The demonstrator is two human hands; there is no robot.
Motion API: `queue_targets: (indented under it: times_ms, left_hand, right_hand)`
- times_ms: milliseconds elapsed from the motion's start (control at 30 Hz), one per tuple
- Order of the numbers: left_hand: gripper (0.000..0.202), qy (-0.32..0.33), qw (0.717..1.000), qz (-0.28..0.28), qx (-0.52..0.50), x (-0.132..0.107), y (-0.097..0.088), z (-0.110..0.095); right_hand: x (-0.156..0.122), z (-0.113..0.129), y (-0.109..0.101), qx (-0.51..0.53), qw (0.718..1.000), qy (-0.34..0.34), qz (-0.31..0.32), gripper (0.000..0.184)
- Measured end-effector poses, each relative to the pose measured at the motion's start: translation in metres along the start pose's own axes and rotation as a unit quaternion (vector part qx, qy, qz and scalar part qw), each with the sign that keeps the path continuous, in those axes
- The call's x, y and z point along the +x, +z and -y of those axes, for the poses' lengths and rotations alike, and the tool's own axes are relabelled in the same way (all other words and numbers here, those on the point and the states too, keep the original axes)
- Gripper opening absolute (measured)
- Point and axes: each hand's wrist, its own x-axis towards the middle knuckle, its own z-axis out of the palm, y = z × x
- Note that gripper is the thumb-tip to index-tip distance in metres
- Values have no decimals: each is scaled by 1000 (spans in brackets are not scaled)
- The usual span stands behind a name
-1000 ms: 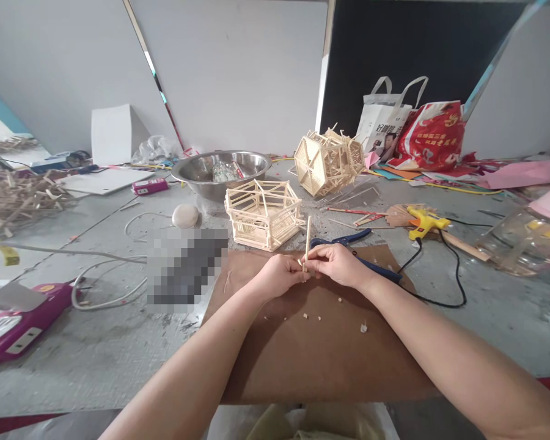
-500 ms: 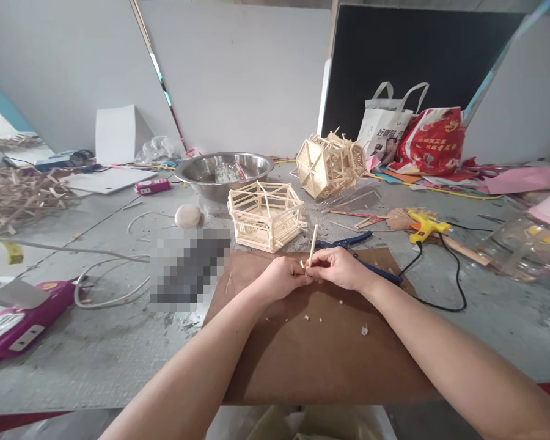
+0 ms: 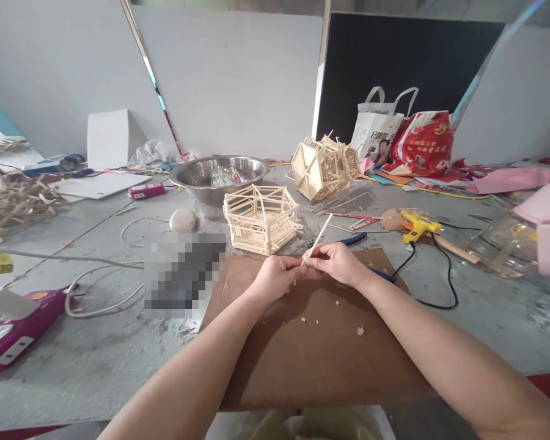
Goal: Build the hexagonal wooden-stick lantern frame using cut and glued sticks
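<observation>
My left hand [image 3: 275,278] and my right hand [image 3: 337,263] meet over a brown cardboard sheet [image 3: 311,354], fingers pinched together. Between them they grip a thin wooden stick [image 3: 321,232] that slants up and to the right. Just beyond the hands stands a hexagonal stick frame [image 3: 261,218]. A second stick model [image 3: 323,166] lies tilted farther back. Blue-handled cutters [image 3: 352,239] lie behind my right hand. Small wood offcuts [image 3: 337,302] are scattered on the cardboard.
A steel bowl [image 3: 201,177] sits behind the frame. A yellow glue gun [image 3: 417,225] with a black cord lies to the right, near a clear jar [image 3: 508,244]. White cable [image 3: 96,287] and a pink device [image 3: 18,327] are at the left, loose sticks [image 3: 13,201] far left, bags [image 3: 403,140] at the back.
The stick has tipped from nearly upright to slanting rightward between my fingers. Both hands stay together in the same place over the cardboard.
</observation>
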Motion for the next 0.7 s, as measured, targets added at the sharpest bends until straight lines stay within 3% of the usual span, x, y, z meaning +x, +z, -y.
queue_targets:
  times_ms: [67, 133, 200, 267, 333, 533, 700]
  left_hand:
    - [29, -22, 1000, -8, -5, 1, -1, 1]
    - [30, -40, 999, -16, -15, 3, -1, 2]
    - [30, -46, 998, -25, -25, 4, -1, 4]
    - [30, -46, 998, -31, -33, 6, -1, 6]
    - [29, -49, 997, -36, -40, 6, -1, 7]
    - [29, -45, 997, -42, -49, 6, -1, 7]
    - [30, -21, 996, -72, -50, 4, -1, 5]
  right_hand:
    - [1, 3, -14, -78, 997, 21, 7, 31]
    - [0, 10, -33, -219, 974, 56, -5, 31]
    - [-4, 16, -53, -404, 909, 101, -35, 29]
    - [-10, 17, -67, -518, 838, 171, -35, 31]
    - [-15, 13, -73, -550, 808, 209, -7, 33]
    - [-21, 0, -63, -552, 803, 224, 2, 25]
    - [-25, 8, -62, -550, 808, 205, -48, 29]
